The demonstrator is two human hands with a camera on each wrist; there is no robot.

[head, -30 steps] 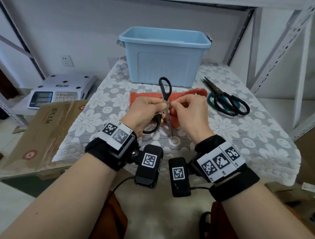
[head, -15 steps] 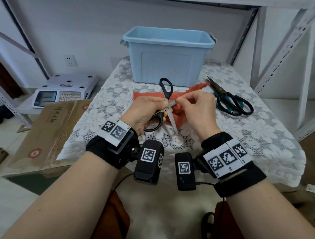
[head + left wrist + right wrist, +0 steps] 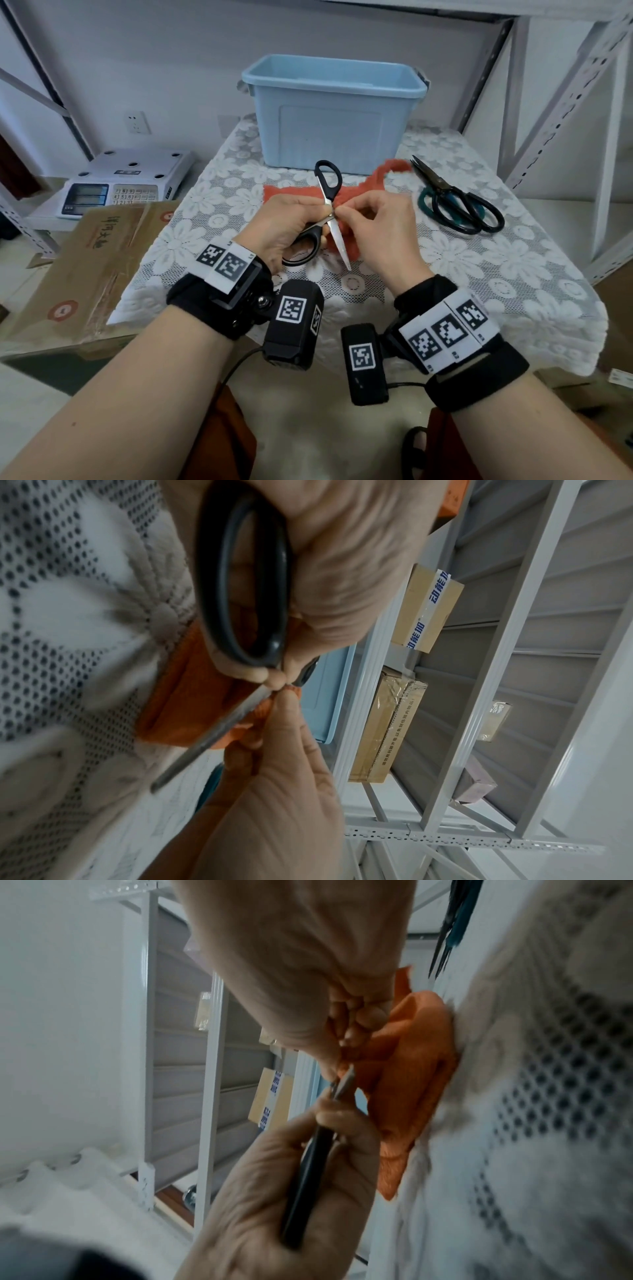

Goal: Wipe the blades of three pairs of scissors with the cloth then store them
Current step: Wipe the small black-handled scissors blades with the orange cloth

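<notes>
Head view, left hand [image 3: 286,226] gripping open scissors [image 3: 328,209], right hand [image 3: 378,228] pinching cloth [image 3: 383,174]

Your table [image 3: 513,274], under a white floral lace cloth, carries three things.
At the far edge you have a light blue plastic bin [image 3: 334,116] standing upright. Near its front lies the orange cloth [image 3: 291,197], partly lifted at its right end. To the right of that, two pairs of scissors [image 3: 459,209], one black-handled and one teal-handled, lie overlapping, tips pointing far-left.

right hand [image 3: 301,961] pinches orange cloth [image 3: 411,1074] against blade [image 3: 344,1084].
</notes>
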